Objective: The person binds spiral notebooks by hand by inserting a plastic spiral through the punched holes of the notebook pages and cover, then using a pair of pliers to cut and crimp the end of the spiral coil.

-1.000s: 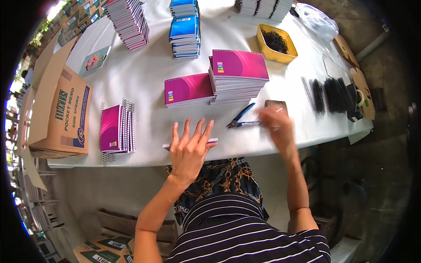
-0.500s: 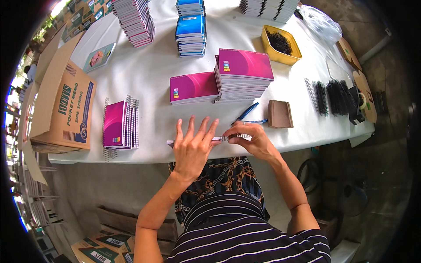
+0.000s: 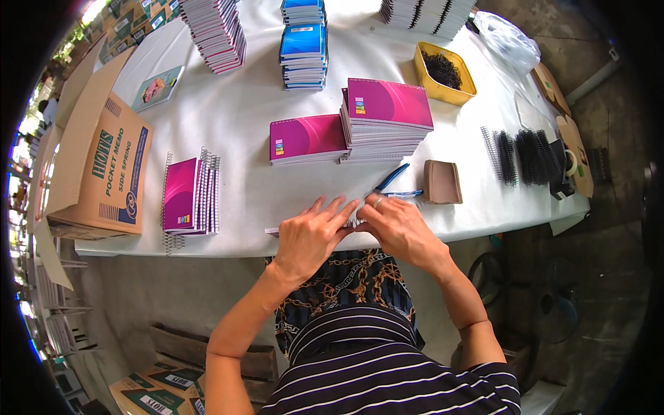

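Note:
At the front edge of the white-covered table, my left hand (image 3: 311,234) is closed on a small notebook (image 3: 271,232), most of which my fingers hide. My right hand (image 3: 401,229) meets it from the right, fingers and thumb pinched on a metal spiral coil (image 3: 355,223) at the notebook's edge. How far the coil is threaded cannot be seen. Just beyond my right hand lie blue-handled pliers (image 3: 394,181) with their handles spread. Beside them sits a small brown open box (image 3: 443,182).
Magenta notebooks stand in a tall stack (image 3: 387,117) and a low stack (image 3: 308,138). Coil-bound notebooks (image 3: 190,194) lie left, beside a cardboard box (image 3: 104,159). A yellow tub (image 3: 462,93) holds black bits. Black coils (image 3: 532,155) lie right; blue notebooks (image 3: 304,55) are stacked farther back.
My left hand's raised, spread fingers have curled down onto the notebook. My right hand has shifted slightly left, bringing the hands closer together and covering more of the coil.

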{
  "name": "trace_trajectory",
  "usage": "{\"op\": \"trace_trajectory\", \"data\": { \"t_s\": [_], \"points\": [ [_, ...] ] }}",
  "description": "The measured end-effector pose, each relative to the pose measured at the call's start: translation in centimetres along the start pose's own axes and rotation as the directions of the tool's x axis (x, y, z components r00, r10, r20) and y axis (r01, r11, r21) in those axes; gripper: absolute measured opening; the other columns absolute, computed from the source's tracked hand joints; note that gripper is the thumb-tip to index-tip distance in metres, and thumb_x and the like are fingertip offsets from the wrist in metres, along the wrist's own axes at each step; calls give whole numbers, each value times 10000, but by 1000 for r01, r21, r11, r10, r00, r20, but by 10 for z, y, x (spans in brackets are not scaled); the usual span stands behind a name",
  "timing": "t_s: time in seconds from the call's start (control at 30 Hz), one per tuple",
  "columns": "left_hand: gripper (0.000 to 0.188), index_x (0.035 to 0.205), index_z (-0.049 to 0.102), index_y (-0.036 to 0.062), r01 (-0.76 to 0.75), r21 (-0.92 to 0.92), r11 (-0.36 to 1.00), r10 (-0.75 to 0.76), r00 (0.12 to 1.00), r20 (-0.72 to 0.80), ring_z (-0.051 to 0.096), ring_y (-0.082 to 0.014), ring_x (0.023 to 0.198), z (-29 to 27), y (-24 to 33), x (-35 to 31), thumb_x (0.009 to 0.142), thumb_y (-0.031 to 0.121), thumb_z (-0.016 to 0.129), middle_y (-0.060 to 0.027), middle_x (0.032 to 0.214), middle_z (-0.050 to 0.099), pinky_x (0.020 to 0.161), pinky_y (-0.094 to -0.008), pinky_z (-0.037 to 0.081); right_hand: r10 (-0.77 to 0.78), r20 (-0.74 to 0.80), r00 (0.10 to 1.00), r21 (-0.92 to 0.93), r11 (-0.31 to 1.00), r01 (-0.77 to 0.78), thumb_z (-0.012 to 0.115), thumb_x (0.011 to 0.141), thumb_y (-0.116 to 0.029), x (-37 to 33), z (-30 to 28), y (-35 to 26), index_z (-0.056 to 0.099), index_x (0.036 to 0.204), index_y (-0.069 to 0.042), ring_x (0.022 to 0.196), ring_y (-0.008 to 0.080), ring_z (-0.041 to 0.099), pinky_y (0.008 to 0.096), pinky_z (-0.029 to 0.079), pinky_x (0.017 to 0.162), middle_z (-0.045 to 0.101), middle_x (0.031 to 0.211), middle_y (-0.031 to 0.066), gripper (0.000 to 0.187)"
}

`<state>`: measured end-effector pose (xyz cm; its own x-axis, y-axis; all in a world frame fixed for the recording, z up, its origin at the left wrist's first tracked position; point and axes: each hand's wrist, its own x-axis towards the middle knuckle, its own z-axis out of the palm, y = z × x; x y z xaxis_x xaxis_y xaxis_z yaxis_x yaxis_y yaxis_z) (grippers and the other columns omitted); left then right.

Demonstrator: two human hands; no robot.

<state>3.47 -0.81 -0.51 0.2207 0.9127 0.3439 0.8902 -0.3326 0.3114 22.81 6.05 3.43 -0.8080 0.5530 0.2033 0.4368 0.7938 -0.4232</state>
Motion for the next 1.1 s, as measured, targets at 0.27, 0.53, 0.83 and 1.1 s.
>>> {"op": "trace_trajectory", "data": {
  "t_s": [0.27, 0.53, 0.83, 1.1],
  "points": [
    [546, 1363, 570, 314, -132, -12, 991, 127, 929, 348, 705, -230, 926, -23, -12, 4, 852, 496, 632, 17, 1222, 681, 713, -363, 594, 286, -13, 958, -354, 895, -272, 865, 569, -30, -51, -72, 100, 638, 1035, -110, 1294, 333, 481, 434, 399, 1107, 501, 1427, 94, 524],
    [595, 1365, 575, 227, -157, 141, 977, 127, 971, 202, 704, -216, 860, -31, -35, -8, 849, 518, 629, -5, 1095, 718, 618, -363, 573, 189, 226, 956, 331, 908, -258, 797, 764, -312, -45, -105, 109, 705, 1142, -38, 1243, 394, 548, 475, 437, 1046, 564, 1331, 253, 475],
    [598, 1362, 581, 215, -73, 108, 991, 38, 954, 296, 709, -276, 742, -46, -49, -5, 849, 513, 656, -73, 935, 727, 595, -387, 560, -254, 326, 911, 764, 639, -95, 621, 940, -420, 25, -27, 69, 724, 1163, -54, 1040, 312, 655, 407, 493, 945, 702, 1112, 180, 441],
    [499, 1252, 658, 187, -37, 52, 998, 19, 950, 311, 712, -290, 821, -36, -57, 4, 875, 513, 638, -44, 1023, 735, 655, -418, 568, -127, 372, 919, 582, 804, -124, 613, 938, -428, 37, -17, 67, 724, 1157, -48, 1034, 308, 652, 397, 486, 936, 688, 1155, 181, 453]
  ]
}}
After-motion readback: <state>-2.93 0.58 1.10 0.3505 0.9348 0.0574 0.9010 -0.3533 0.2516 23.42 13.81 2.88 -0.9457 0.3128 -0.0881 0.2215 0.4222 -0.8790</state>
